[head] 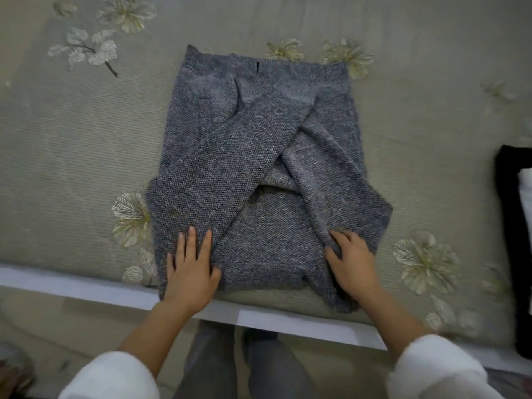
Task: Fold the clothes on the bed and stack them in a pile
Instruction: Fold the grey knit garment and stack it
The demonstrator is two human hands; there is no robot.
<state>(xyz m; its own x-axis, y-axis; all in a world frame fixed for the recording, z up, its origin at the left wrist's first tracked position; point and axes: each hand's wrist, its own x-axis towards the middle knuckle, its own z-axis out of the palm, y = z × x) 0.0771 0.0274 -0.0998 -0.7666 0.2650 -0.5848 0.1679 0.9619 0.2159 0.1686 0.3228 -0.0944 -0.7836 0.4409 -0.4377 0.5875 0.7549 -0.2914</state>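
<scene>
White cuffs [112,375] frame the bottom of our view, and between them we see grey trousers [213,364] above a pale floor [57,326]. Beyond that runs the white bed edge [86,286], and then the bed cover [72,154], a ribbed sage cloth printed with pale flowers.

Our left hand [191,269] lies flat with its fingers straight and slightly spread, pressing on the near left corner of the grey knit sweater [259,168]. Our right hand [352,263] has its fingers curled and grasps a raised fold of the knit at the near right corner (the thumb sits on the inner side of that fold).

Out from the hands, the sweater lies in the middle of the bed, its near hem hanging just over the bed edge and its two arms folded in and crossed over the body.

Well apart, at the right border, lies a black garment [509,226] with something white [525,191] on it, both cut off by the frame.
</scene>
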